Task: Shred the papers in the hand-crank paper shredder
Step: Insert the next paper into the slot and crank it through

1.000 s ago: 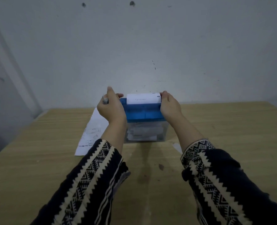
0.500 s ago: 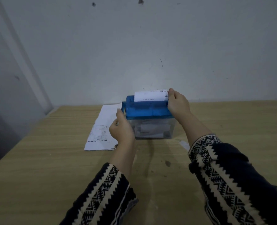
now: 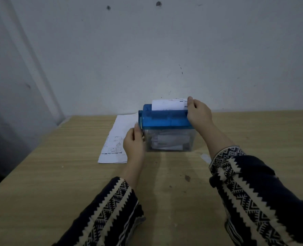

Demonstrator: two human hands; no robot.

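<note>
A small paper shredder (image 3: 164,121) with a blue top and a clear bin stands on the wooden table (image 3: 58,174). White shreds (image 3: 168,142) fill the bin. A white paper (image 3: 168,104) sticks up out of the slot. My right hand (image 3: 198,112) rests on the shredder's right end, its fingertips pinching the paper's right edge. My left hand (image 3: 133,141) is low at the shredder's left side, fingers curled round the crank handle, which is mostly hidden.
A printed white sheet (image 3: 117,139) lies flat on the table left of the shredder, partly under my left hand. A small paper scrap (image 3: 205,158) lies near my right sleeve. A grey wall stands close behind the table.
My left hand has swung from the top of the shredder's left end down to its lower left side, turning the crank. My right hand has stayed on the right end.
</note>
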